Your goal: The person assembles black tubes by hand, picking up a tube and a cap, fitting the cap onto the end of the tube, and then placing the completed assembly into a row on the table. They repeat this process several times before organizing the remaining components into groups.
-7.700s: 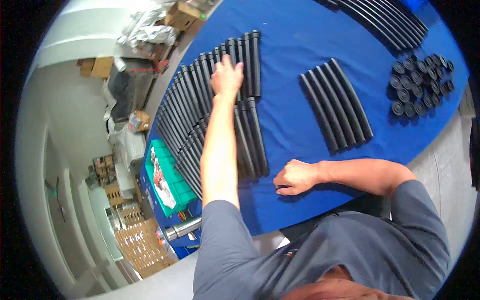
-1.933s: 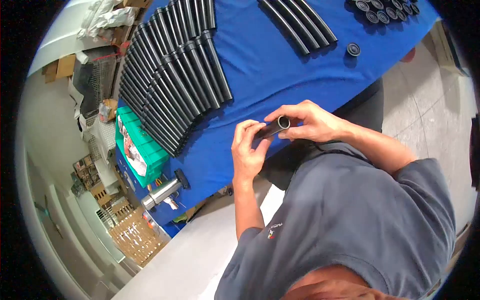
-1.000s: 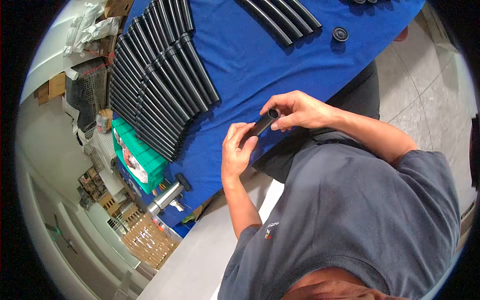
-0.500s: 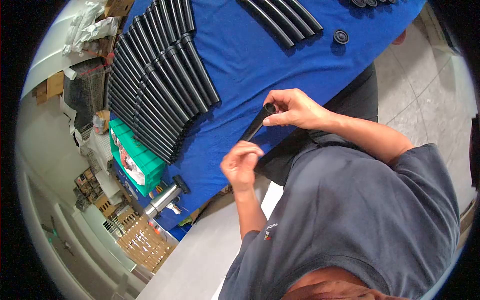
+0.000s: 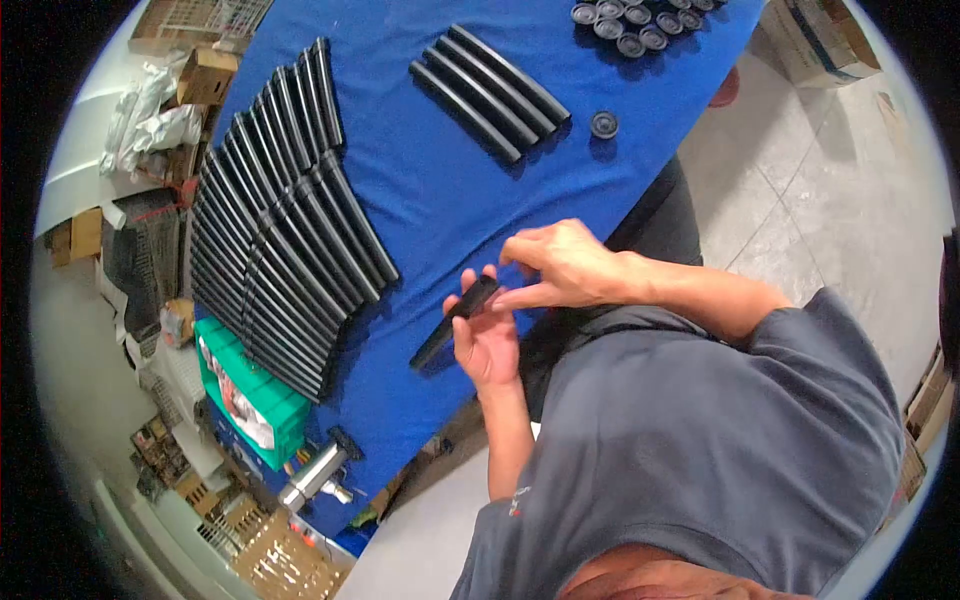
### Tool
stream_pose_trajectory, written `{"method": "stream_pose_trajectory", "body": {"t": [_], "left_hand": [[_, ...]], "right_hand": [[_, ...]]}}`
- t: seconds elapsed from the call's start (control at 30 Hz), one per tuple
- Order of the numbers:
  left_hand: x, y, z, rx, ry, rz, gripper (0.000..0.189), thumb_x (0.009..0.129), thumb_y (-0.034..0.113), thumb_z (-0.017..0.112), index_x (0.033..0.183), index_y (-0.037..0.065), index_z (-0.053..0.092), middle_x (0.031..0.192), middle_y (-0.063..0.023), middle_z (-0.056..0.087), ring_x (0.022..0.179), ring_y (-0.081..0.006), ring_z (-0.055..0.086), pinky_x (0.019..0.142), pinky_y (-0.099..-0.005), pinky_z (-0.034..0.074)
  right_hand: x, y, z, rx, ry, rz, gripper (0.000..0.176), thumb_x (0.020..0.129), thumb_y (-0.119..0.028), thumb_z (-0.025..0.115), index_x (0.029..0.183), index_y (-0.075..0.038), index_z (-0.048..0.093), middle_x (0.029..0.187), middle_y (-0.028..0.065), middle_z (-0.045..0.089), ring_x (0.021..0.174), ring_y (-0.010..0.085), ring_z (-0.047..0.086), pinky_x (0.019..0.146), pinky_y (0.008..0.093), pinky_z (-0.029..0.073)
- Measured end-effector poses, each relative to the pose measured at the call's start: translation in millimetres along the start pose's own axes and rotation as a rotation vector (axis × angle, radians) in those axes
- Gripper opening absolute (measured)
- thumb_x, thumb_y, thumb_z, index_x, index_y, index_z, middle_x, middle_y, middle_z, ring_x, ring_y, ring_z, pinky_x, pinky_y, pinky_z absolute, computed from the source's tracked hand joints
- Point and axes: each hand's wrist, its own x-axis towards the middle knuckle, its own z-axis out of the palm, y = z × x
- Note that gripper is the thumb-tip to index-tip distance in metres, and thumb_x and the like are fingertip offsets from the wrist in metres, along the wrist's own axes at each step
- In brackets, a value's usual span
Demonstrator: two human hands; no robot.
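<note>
My left hand (image 5: 490,345) holds a short black tube (image 5: 437,340), which lies slanted across the palm between thumb and fingers. Its upper end sits near my right hand (image 5: 575,265); the thumb and forefinger there are spread apart beside that end, and whether the thumb touches it is unclear. Farther up the blue cloth lie several loose black tubes (image 5: 490,95) side by side, with a single round black cap (image 5: 604,125) to their right.
Long overlapping rows of black tubes (image 5: 290,225) cover the left of the blue table (image 5: 400,210). Below them are a green crate (image 5: 285,420) and a silver cylindrical tool (image 5: 313,477). Several round black caps (image 5: 653,37) cluster at the top. A cardboard box (image 5: 825,45) stands beyond the table.
The view has shifted, showing more of the table's far end. My left hand has turned palm up under the tube, and my right hand has loosened from the tube's upper end.
</note>
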Motion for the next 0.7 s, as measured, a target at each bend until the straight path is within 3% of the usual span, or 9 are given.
{"method": "stream_pose_trajectory", "body": {"t": [0.07,0.13,0.2,0.3,0.4,0.5,0.63,0.67,0.7], "left_hand": [[-3,9,-5,0.098,0.053,0.061,0.032,0.097,0.014,0.069,0.129,0.015,0.067,0.149,-0.0229,0.053,0.140,-0.0473,0.046,0.115,-0.0606,0.043],[-3,16,-1,0.145,-0.030,0.064,0.027,0.101,0.016,0.064,0.128,0.010,0.066,0.148,-0.0224,0.054,0.140,-0.0473,0.046,0.116,-0.0586,0.043],[-3,20,-5,0.165,0.004,0.095,0.026,0.101,0.013,0.063,0.127,0.009,0.065,0.146,-0.0257,0.054,0.139,-0.0473,0.047,0.116,-0.0590,0.044],[1,17,6,0.160,0.052,0.112,0.028,0.099,0.012,0.066,0.127,0.010,0.061,0.140,-0.0287,0.058,0.133,-0.0477,0.053,0.106,-0.0564,0.054],[3,14,12,0.196,0.011,0.118,0.028,0.099,0.008,0.066,0.126,0.010,0.060,0.138,-0.0292,0.059,0.131,-0.0461,0.055,0.104,-0.0538,0.056],[-1,16,7,0.229,-0.001,0.131,0.030,0.096,0.003,0.067,0.125,0.010,0.060,0.136,-0.0286,0.060,0.130,-0.0451,0.057,0.105,-0.0551,0.055],[4,11,1,0.189,0.052,0.208,0.035,0.093,0.000,0.069,0.125,0.011,0.060,0.134,-0.0287,0.062,0.130,-0.0446,0.057,0.109,-0.0594,0.050],[7,11,17,0.210,0.128,0.167,0.038,0.091,-0.001,0.070,0.126,0.011,0.058,0.131,-0.0285,0.064,0.129,-0.0437,0.058,0.113,-0.0623,0.044],[10,8,20,0.287,0.169,0.207,0.040,0.091,0.001,0.070,0.127,0.012,0.056,0.130,-0.0282,0.064,0.129,-0.0432,0.058,0.112,-0.0612,0.045]], "right_hand": [[-5,12,-33,-0.299,0.275,-0.151,0.046,0.085,-0.043,0.079,0.107,-0.004,0.066,0.089,0.0139,0.064,0.078,0.0331,0.066,0.064,0.0433,0.053],[-5,19,-68,-0.472,0.441,-0.072,0.047,0.086,-0.033,0.077,0.120,-0.004,0.063,0.104,0.0135,0.060,0.091,0.0316,0.062,0.074,0.0408,0.054],[-2,31,-96,-0.728,0.471,0.050,0.050,0.084,-0.029,0.078,0.126,-0.007,0.062,0.111,0.0154,0.058,0.100,0.0325,0.060,0.082,0.0424,0.053],[-6,56,-102,-0.815,0.297,0.248,0.054,0.084,-0.026,0.078,0.132,-0.010,0.060,0.122,0.0175,0.057,0.105,0.0331,0.059,0.090,0.0420,0.052],[-6,79,-97,-0.759,0.172,0.265,0.045,0.087,-0.017,0.072,0.129,-0.009,0.059,0.111,0.0164,0.058,0.100,0.0344,0.059,0.088,0.0421,0.052],[-12,74,-97,-0.621,0.239,0.201,0.037,0.085,-0.012,0.072,0.120,-0.006,0.060,0.102,0.0193,0.058,0.096,0.0374,0.060,0.085,0.0459,0.052],[-11,38,-77,-0.126,0.148,0.037,0.041,0.082,-0.011,0.076,0.118,-0.002,0.058,0.110,0.0204,0.061,0.106,0.0419,0.061,0.089,0.0477,0.052],[-7,32,-68,0.000,0.109,-0.006,0.043,0.082,-0.011,0.079,0.119,-0.001,0.059,0.106,0.0168,0.065,0.101,0.0340,0.066,0.088,0.0426,0.053],[-6,22,-56,0.161,0.036,0.091,0.044,0.082,-0.010,0.079,0.120,-0.001,0.059,0.103,0.0143,0.066,0.099,0.0275,0.066,0.086,0.0399,0.054]]}}
